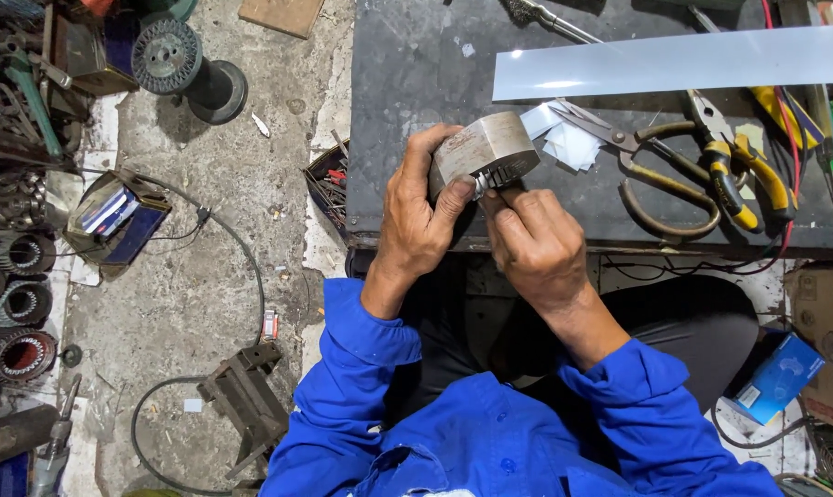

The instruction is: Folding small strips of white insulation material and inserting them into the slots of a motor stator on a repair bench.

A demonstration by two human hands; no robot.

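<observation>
While I sit at the bench edge in my blue sleeves, the stock reads thus from the left. Floor, far left: wound motor cores (16, 304) stacked in a column; an open tin (113, 221) holding small packets; a dark wire spool (182, 64) lying on its side on the concrete; a black cable (242, 267) looping past a metal bracket (246, 396). Bench side: a small box of nails and odd bits (329, 184) against the edge of the dark workbench (416, 55). Centre, over the near edge of the bench: my left hand (416, 221), fingers wrapped and clamped on a grey metal motor core (485, 152), thumb pressed to its lower face. Touching it from the right: my right hand (536, 244), fingertips pinched together at the core's toothed opening; what they pinch, if anything, I cannot tell. Just beyond the core: cut scraps of pale sheet (564, 138). Right of these: large scissors (647, 166) lying open, yellow-handled pliers (739, 166) beside them, a long strip of pale sheet (674, 63) across the top. Floor, lower right: a blue carton (780, 377).
</observation>
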